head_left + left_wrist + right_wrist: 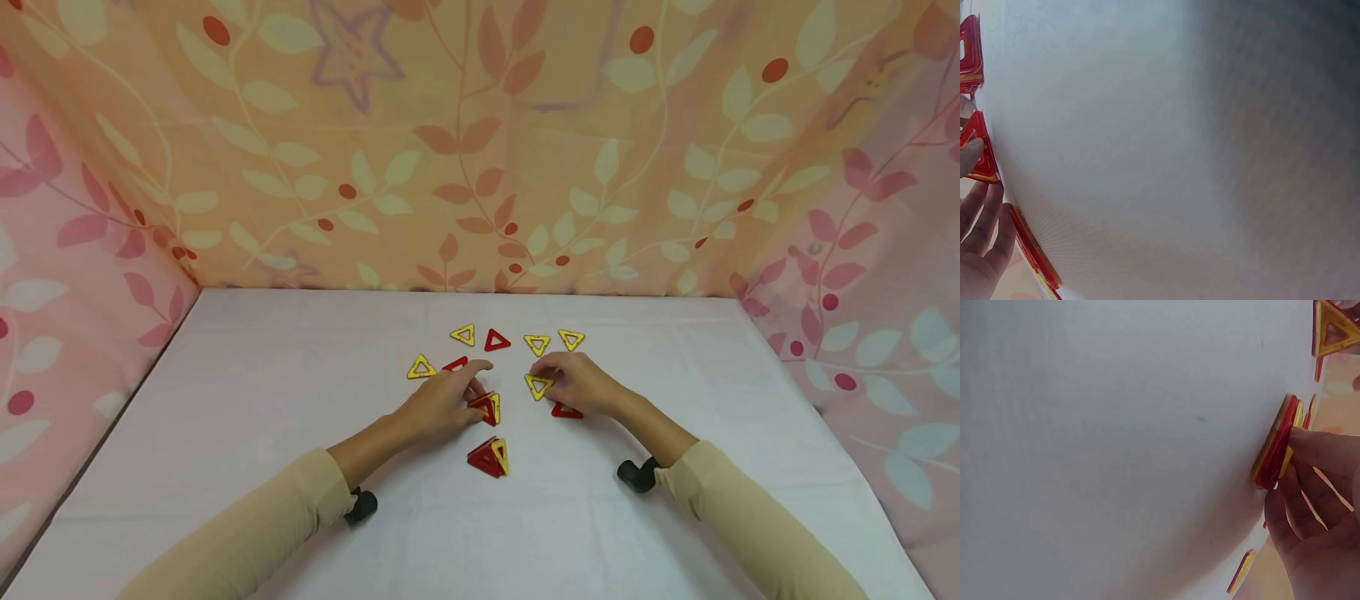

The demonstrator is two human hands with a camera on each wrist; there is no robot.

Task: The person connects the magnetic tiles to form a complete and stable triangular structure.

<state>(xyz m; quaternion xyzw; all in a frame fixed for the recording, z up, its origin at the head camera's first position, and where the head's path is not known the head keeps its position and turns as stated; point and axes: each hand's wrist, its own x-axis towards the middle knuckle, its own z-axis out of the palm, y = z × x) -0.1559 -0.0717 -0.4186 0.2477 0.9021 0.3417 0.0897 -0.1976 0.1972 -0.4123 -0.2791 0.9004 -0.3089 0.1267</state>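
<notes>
My left hand [442,398] pinches an upright triangle-tile assembly [487,409], red toward me with yellow behind. In the left wrist view, the thumb lies on its red face [984,153]. A yellow triangle tile [537,386] is held in the fingers of my right hand [579,383]. Just below that hand a red triangle tile [567,412] is partly covered. Close to the thumb in the right wrist view, red and yellow tile edges [1280,444] overlap. Nearer to me stands a small pyramid of red and yellow tiles [489,458].
Loose tiles lie farther back: a red one [497,340], a yellow one [464,335], and two yellow ones at right, one here [572,339]. Left of these are another yellow tile [422,367] and a part-hidden red tile [455,364]. White cloth [262,358] covers the table; patterned curtains surround it.
</notes>
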